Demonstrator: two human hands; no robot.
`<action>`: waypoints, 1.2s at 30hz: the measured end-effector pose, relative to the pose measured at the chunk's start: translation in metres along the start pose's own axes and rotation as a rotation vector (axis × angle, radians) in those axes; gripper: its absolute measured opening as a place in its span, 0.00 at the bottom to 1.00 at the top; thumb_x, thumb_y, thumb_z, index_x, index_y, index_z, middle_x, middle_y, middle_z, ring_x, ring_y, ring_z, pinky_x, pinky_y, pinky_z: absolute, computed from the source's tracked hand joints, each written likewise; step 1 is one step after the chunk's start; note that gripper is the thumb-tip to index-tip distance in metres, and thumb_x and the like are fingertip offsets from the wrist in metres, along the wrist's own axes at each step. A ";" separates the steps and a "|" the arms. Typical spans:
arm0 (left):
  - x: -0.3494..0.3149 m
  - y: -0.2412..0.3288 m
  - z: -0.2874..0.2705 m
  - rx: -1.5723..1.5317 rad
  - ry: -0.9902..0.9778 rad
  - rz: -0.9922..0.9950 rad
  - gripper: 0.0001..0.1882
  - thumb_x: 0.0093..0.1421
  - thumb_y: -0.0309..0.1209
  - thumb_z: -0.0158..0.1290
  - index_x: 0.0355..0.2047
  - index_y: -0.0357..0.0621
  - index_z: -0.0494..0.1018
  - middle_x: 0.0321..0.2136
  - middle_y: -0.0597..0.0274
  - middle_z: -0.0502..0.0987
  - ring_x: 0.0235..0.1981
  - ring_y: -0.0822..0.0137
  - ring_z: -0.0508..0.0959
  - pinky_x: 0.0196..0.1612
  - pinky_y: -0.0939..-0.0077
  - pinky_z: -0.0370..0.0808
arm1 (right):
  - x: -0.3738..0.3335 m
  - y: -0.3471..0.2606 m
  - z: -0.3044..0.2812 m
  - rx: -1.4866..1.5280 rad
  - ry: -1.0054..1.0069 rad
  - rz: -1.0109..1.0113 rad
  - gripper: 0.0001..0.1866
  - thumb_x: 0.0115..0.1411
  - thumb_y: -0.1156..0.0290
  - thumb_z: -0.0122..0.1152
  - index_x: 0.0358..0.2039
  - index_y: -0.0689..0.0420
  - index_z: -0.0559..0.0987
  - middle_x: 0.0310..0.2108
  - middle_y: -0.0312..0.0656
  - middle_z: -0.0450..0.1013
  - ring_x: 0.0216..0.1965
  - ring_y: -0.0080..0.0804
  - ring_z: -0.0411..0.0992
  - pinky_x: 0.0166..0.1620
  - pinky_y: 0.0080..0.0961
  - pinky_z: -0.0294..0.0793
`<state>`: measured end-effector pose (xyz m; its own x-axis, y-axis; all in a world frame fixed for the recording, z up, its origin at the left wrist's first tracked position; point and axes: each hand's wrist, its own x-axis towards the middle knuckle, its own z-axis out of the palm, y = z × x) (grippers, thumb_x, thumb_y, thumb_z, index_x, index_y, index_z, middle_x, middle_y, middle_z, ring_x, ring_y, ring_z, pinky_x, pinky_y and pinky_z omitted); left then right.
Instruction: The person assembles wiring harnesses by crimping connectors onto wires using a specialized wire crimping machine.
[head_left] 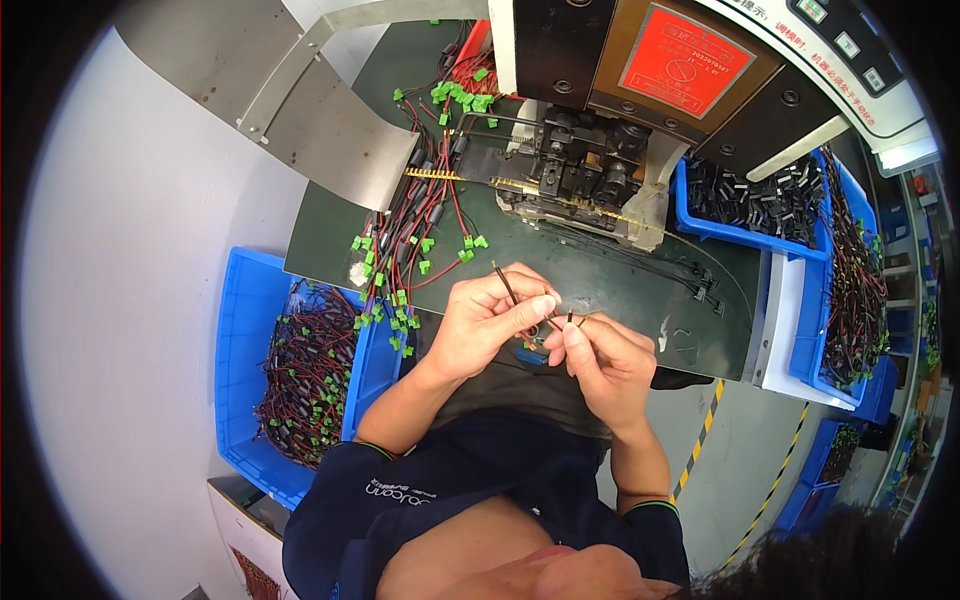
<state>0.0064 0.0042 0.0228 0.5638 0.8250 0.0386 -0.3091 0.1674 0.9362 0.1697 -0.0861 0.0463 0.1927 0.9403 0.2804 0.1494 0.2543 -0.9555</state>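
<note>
Head view, left grip: pinched on black cable
Right grip: pinched on thin wires
Green connectors: left of both grips
Machine: beyond them

The machine stands on the workbench, ahead of your left hand and right hand. Left of the machine, the wire bundle lies across the workbench. A loaded bin sits at your left. At your right, the parts bin stands beside the wire bin.

Striped tape on the gray floor, pale wall leftward
</note>
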 end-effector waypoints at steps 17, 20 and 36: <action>0.006 -0.004 0.000 -0.187 -0.059 0.175 0.17 0.74 0.36 0.53 0.46 0.31 0.80 0.38 0.57 0.77 0.31 0.73 0.71 0.40 0.76 0.72 | -0.002 0.002 -0.002 0.120 -0.014 0.111 0.10 0.70 0.81 0.55 0.42 0.72 0.83 0.31 0.46 0.81 0.24 0.25 0.77 0.25 0.17 0.72; 0.006 -0.006 -0.004 -0.303 -0.121 0.116 0.22 0.72 0.39 0.54 0.52 0.29 0.77 0.39 0.59 0.74 0.34 0.72 0.69 0.44 0.74 0.70 | -0.002 0.003 -0.004 0.172 0.004 0.150 0.09 0.71 0.79 0.57 0.42 0.70 0.84 0.31 0.44 0.81 0.25 0.23 0.77 0.24 0.17 0.72; 0.003 -0.015 -0.003 -0.068 -0.012 0.082 0.06 0.63 0.17 0.61 0.41 0.33 0.81 0.39 0.57 0.78 0.35 0.69 0.83 0.39 0.76 0.80 | -0.003 0.009 -0.005 0.260 -0.004 0.171 0.10 0.71 0.77 0.57 0.44 0.68 0.84 0.32 0.44 0.81 0.26 0.23 0.78 0.25 0.16 0.72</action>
<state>0.0102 0.0055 0.0083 0.5433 0.8312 0.1181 -0.4056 0.1367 0.9038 0.1749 -0.0882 0.0377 0.1898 0.9752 0.1141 -0.1382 0.1416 -0.9802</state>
